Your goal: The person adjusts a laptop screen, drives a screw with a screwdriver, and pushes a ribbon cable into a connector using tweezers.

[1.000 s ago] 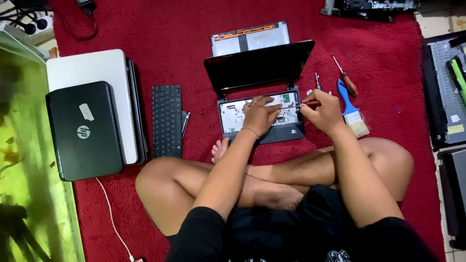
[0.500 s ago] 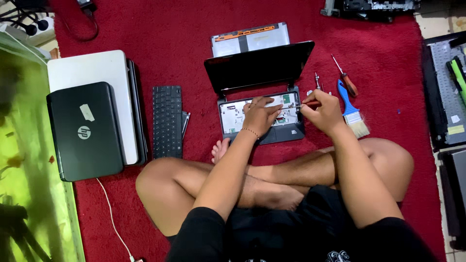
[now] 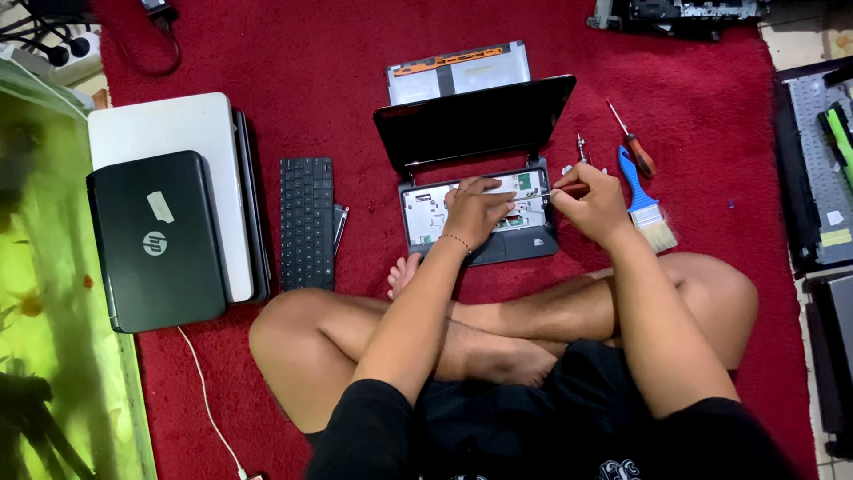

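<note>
Closed around a thin screwdriver (image 3: 569,189), the right hand (image 3: 593,203) holds the tool near the right rear corner of the opened laptop (image 3: 480,178), with the tip pointing left toward the exposed inside. Whether the tip touches a screw cannot be told. Left hand (image 3: 475,212) lies flat on the laptop's open base, fingers (image 3: 484,185) spread loosely and holding nothing, palm down over the bare board. A thin bracelet sits on that wrist.

From the head camera, the laptop rests on a red carpet (image 3: 355,80) just in front of the person's crossed legs (image 3: 462,329), its dark screen tilted back and its keyboard deck removed. Behind the screen lies a pale panel (image 3: 458,73) with an orange strip. A loose black keyboard (image 3: 306,222) lies to the left of the laptop, well apart from it. Further left, a closed black laptop (image 3: 158,240) lies on top of a white one (image 3: 169,133). Just right of the right hand are a blue-handled brush (image 3: 644,200), a red-handled screwdriver (image 3: 631,140) and a small metal bit (image 3: 581,147). A fish tank (image 3: 44,293) with greenish water runs along the left edge. A white cable (image 3: 206,400) trails over the carpet near the left knee.
</note>
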